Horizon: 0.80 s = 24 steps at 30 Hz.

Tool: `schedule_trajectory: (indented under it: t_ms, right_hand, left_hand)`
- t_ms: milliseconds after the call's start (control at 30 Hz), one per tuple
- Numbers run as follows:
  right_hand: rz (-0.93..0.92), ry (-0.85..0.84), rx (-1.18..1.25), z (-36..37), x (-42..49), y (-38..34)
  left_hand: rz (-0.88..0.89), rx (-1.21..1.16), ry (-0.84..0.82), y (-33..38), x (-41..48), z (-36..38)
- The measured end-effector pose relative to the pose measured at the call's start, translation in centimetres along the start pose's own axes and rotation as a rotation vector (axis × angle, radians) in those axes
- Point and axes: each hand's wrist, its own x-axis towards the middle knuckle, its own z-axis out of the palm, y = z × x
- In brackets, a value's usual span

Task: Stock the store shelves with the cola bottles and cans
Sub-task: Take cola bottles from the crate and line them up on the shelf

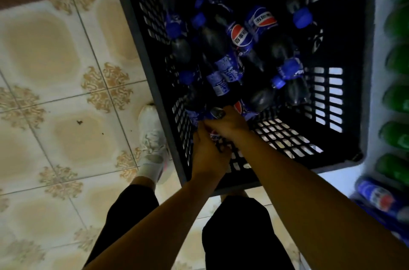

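Note:
A black slatted plastic crate (pixel 345 114) stands on the floor and holds several dark cola bottles (pixel 223 66) with blue caps and blue labels, lying in a heap. Both my hands reach into its near left corner. My left hand (pixel 208 154) curls round a cola can (pixel 214 136) with a red, white and blue logo. My right hand (pixel 230 122) grips another can (pixel 217 113) just beyond it; its silver top shows between my fingers. The cans' bodies are mostly hidden by my hands.
White shelving runs along the right edge with green bottles (pixel 396 97) in a row and blue cola bottles (pixel 376 196) lower down. Patterned beige floor tiles (pixel 66 103) lie to the left. My white shoe (pixel 152 137) stands against the crate's left wall.

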Motion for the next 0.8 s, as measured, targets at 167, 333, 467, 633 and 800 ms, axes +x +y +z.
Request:
schedule_trajectory:
  t_ms: [167, 333, 467, 633, 800]
  right_hand:
    - [0.009, 0.069, 0.081, -3.7, -5.1, -2.2]
    - [-0.109, 0.067, 0.146, -10.1, -14.6, -8.7]
    - [-0.245, 0.014, 0.094, -15.3, -26.6, -14.9]
    - [-0.277, 0.005, -0.024, -19.9, -44.3, -19.3]
    - [-0.349, 0.249, 0.255, -20.5, -56.4, -17.6]
  left_hand:
    - [0.103, 0.085, 0.001, 3.7, -3.3, -3.0]
    - [0.338, 0.196, 0.057, 10.1, -8.7, -9.2]
    - [0.471, 0.258, 0.016, 15.7, -15.4, -15.3]
    - [0.544, 0.12, -0.089, 21.6, -26.1, -22.3]
    - [0.463, -0.101, -0.35, 25.0, -36.3, -26.9]
